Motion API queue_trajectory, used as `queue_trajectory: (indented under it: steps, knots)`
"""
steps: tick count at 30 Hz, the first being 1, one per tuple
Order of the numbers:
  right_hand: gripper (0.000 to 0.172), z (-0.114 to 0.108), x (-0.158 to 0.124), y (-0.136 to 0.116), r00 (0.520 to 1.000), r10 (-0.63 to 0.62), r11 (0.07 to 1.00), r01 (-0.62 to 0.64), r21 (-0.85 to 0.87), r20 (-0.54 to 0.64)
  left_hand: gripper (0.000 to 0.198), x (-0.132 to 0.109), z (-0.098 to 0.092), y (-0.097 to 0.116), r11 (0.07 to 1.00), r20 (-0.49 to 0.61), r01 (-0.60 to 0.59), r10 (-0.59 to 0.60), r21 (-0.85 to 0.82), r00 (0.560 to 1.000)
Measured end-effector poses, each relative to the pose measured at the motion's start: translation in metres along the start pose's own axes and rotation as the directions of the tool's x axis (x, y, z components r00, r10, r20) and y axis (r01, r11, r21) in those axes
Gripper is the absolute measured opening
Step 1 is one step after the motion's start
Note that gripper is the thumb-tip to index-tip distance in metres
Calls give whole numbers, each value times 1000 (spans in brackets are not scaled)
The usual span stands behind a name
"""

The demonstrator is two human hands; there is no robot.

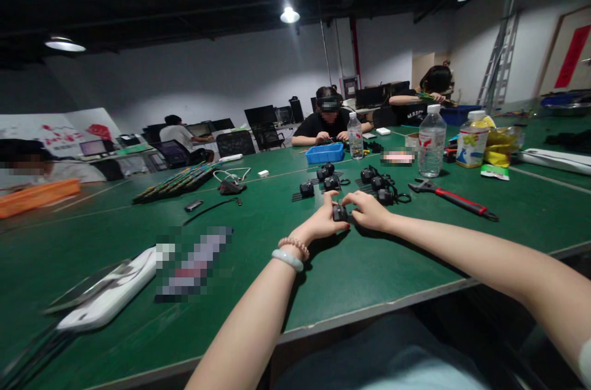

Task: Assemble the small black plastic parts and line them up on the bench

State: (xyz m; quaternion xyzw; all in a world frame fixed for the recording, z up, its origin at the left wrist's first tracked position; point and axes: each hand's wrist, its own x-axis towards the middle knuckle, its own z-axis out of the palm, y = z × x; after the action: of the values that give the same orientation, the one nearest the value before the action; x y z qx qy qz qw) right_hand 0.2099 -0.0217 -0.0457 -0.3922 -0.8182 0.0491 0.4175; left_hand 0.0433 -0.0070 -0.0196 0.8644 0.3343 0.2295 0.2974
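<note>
A small black part (pixel 340 213) stands on the green table (pixel 360 276), between my two hands. My left hand (pixel 322 218), with a beaded bracelet and a pale bangle at the wrist, is closed around its left side. Close to its right side, my right hand (pixel 367 210) has bent fingers; whether they touch the part or hold anything is too small to tell. Just beyond my hands lie several similar black parts (pixel 306 189), some with thin dark prongs. More of them, with black rings beside them, are grouped a little to the right (pixel 378 183).
An adjustable wrench (pixel 455 200) lies right of my hands. Bottles (pixel 432 141) and a blue tray (pixel 324 153) stand farther back. At the left are a white power strip (pixel 115 291), a blurred flat item (pixel 196 264) and cables. A person (pixel 307 125) sits across the table.
</note>
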Motion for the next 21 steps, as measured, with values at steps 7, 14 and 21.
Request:
queue_trajectory:
  steps: [7, 14, 21]
  knots:
    - [35, 3, -1, 1, 1000, -13, 1000, 13, 5, -20, 70, 0, -1, -1, 1000, 15, -9, 9, 4, 1000]
    - [37, -1, -1, -2, 992, -49, 999, 50, 13, -117, 71, 0, -1, -3, 1000, 19, -21, 21, -5, 1000]
    - [35, -3, -2, -6, 989, -92, 995, 95, 22, -119, 72, 1, -1, -4, 999, 14, -27, 27, 17, 1000]
